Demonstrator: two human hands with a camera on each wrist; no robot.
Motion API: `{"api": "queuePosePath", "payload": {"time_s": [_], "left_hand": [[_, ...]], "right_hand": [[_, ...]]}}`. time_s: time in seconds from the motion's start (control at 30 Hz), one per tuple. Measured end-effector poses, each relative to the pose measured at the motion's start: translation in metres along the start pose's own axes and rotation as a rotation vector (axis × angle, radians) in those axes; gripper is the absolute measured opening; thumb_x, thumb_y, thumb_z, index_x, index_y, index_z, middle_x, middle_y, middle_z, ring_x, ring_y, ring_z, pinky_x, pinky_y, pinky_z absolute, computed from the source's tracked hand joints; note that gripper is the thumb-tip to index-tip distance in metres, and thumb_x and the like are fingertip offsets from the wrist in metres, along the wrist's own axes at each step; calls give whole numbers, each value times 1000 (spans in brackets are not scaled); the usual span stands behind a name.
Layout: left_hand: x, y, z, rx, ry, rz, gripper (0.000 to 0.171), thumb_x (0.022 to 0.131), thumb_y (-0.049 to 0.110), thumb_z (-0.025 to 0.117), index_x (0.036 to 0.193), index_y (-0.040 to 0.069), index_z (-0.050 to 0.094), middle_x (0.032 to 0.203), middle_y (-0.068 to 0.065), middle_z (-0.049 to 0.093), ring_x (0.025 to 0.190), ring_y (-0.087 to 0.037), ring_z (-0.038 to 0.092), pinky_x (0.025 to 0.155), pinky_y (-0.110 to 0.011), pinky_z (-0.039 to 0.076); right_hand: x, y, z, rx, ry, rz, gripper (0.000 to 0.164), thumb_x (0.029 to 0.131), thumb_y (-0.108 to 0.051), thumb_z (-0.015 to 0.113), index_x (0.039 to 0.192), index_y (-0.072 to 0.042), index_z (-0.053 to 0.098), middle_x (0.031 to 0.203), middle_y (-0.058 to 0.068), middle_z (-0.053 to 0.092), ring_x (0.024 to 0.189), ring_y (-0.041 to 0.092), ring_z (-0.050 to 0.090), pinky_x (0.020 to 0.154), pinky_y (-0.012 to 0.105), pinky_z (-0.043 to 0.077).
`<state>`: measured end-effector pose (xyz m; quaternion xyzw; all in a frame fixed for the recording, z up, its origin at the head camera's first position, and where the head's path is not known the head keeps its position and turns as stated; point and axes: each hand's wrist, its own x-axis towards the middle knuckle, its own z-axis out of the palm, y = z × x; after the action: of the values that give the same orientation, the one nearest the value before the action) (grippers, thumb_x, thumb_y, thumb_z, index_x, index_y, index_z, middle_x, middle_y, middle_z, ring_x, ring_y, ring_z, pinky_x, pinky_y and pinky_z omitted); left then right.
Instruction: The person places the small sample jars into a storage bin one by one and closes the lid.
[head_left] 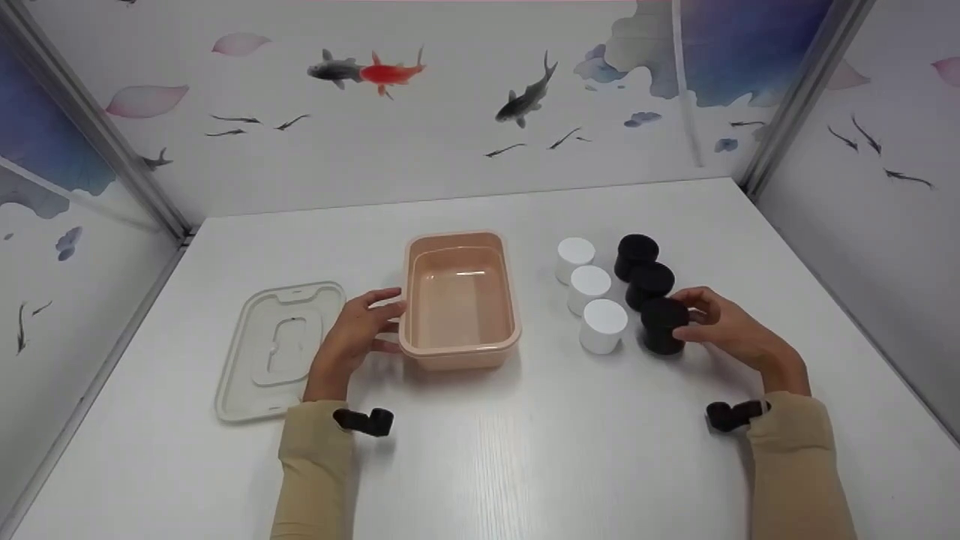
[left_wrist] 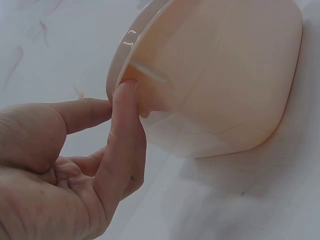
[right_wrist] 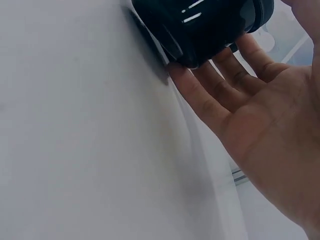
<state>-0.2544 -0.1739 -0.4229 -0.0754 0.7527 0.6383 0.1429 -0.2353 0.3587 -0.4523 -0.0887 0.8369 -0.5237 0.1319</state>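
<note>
A peach plastic tub (head_left: 460, 364) stands upright near the middle of the table, with nothing inside. At its left side my left hand (head_left: 358, 330) pinches the rim (left_wrist: 122, 60) between thumb and fingers. To the right, my right hand (head_left: 731, 330) holds the nearest black lidded jar (head_left: 664, 326) with thumb and fingers round its side. That jar (right_wrist: 200, 30) shows only in part in the right wrist view; whether its base touches the table I cannot tell. Two more black jars (head_left: 649, 283) stand behind it in a row.
Three white lidded jars (head_left: 602, 325) line up between the tub and the black jars. A pale translucent lid (head_left: 240, 352) lies flat on the table at the left, partly under my left forearm. Printed panels (head_left: 450, 150) enclose the white table (head_left: 480, 465) at the back and sides.
</note>
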Motion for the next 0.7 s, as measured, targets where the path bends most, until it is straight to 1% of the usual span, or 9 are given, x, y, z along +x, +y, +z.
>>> {"api": "queuePosePath", "payload": {"time_s": [0.2, 0.37, 0.5, 0.6, 0.7], "left_hand": [[-1, 1, -1, 7, 2, -2, 53, 99, 27, 63, 148, 10, 47, 139, -21, 58, 116, -33, 67, 67, -29, 63], [0, 0, 0, 8, 3, -4, 52, 100, 27, 62, 147, 12, 48, 137, -21, 60, 116, -33, 67, 69, -30, 63], [1, 0, 0, 4, 1, -3, 51, 100, 28, 62, 146, 12, 48, 135, -20, 62, 114, -32, 68, 69, -31, 63], [2, -1, -1, 6, 0, 1, 52, 100, 27, 62, 147, 11, 48, 135, -21, 62, 112, -30, 69, 69, -31, 63], [2, -1, -1, 7, 2, -1, 52, 99, 28, 63, 147, 12, 48, 134, -20, 62, 108, -27, 70, 69, -31, 63]], "right_hand": [[-2, 0, -1, -44, -18, 26, 60, 94, -23, 70, 145, -9, 43, 131, -12, 54, 119, -4, 50, 93, 13, 44], [-4, 2, -2, -62, -27, 19, 59, 95, -25, 68, 148, -10, 45, 127, -14, 59, 113, -1, 54, 91, 13, 45], [-4, 0, -3, -59, -12, -29, 55, 96, -21, 67, 145, -8, 46, 124, -16, 60, 112, -2, 56, 91, 13, 46], [-4, -4, -5, -27, -2, -92, 50, 96, -14, 66, 141, -6, 47, 123, -15, 60, 113, -2, 56, 91, 13, 47], [-4, -10, -5, 15, -1, -141, 45, 95, -8, 64, 137, -6, 48, 122, -13, 60, 112, -1, 56, 91, 13, 49]]}}
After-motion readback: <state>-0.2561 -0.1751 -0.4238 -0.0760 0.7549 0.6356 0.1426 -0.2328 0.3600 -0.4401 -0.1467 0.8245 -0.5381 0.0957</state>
